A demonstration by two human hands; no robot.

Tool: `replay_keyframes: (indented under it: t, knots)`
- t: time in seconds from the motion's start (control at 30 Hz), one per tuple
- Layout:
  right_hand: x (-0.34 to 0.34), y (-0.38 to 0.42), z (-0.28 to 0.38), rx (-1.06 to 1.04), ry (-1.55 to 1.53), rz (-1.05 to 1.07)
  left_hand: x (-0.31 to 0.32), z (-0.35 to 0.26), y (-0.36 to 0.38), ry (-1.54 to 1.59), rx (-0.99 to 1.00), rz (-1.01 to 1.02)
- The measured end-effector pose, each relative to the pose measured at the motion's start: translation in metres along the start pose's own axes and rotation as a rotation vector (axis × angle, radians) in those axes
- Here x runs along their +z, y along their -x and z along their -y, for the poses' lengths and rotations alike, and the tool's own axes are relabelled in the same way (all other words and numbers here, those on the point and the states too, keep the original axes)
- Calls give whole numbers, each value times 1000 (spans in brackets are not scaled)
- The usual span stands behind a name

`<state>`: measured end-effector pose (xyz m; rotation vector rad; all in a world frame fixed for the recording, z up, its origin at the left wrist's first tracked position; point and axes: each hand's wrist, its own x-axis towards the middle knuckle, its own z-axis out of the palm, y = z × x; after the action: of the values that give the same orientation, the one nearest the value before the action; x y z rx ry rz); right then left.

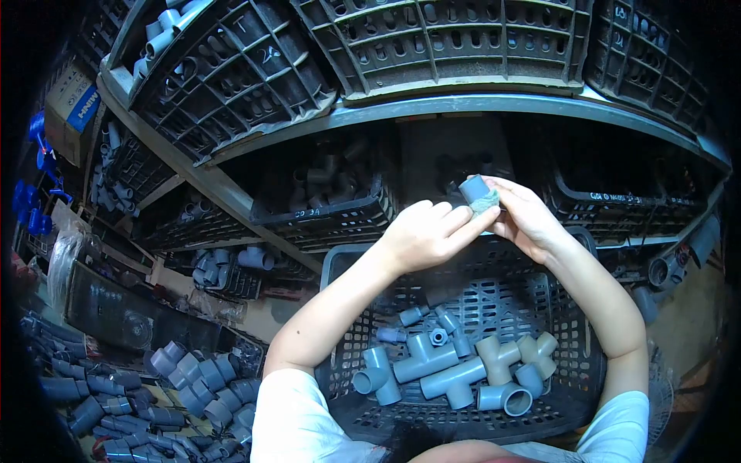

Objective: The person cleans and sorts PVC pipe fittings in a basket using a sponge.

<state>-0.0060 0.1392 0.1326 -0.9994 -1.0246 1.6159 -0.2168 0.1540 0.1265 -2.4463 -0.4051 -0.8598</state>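
Above the black basket (340, 282), my right hand (530, 218) is closed around a grey plastic pipe fitting (473, 187). Its open end points up and to the left. My left hand (428, 238) is closed, its fingers pressing a greenish cloth or pad (485, 202) against the fitting's lower part. Part of the fitting is hidden by the fingers and the cloth. Below, several grey fittings lie in the basket, among them a tee (377, 376), a longer tee (455, 381), an elbow (505, 398) and a beige-grey tee (498, 356).
Metal shelving (432, 105) runs across in front, holding black crates (463, 46) above and a crate of fittings (332, 210) below. At the lower left lies a big heap of grey fittings (202, 382). A cardboard box (71, 108) is at the far left.
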Motion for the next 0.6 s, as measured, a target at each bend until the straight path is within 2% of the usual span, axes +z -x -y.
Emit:
replay_keyframes:
  t: [0.07, 0.13, 0.2, 0.27, 0.3, 0.4, 0.47, 0.53, 0.6]
  knots:
    - [-6, -2, -1, -7, -21, 4, 9, 8, 3, 18, -83, -38]
    - [-11, -6, 3, 17, 56, 130, 14, 15, 2, 35, -216, -95]
    - [-7, -3, 2, -5, 71, 99, 17, 12, 4, 58, -217, -84]
    - [2, 1, 4, -30, 42, -33, 13, 2, 5, 91, -116, 57]
    - [1, 1, 5, -31, 44, -32, 9, -2, 0, 74, -9, 19]
    - [-10, -4, 2, -10, 39, 2, 12, 10, 0, -11, -79, -43]
    - [-22, -12, 0, 2, 95, 128, 10, 17, 1, -20, -223, -100]
    - [-14, -7, 3, 4, 96, 128, 12, 15, 4, 3, -205, -91]
    - [-4, -2, 2, -24, 22, 7, 10, 4, 5, 49, -88, 24]
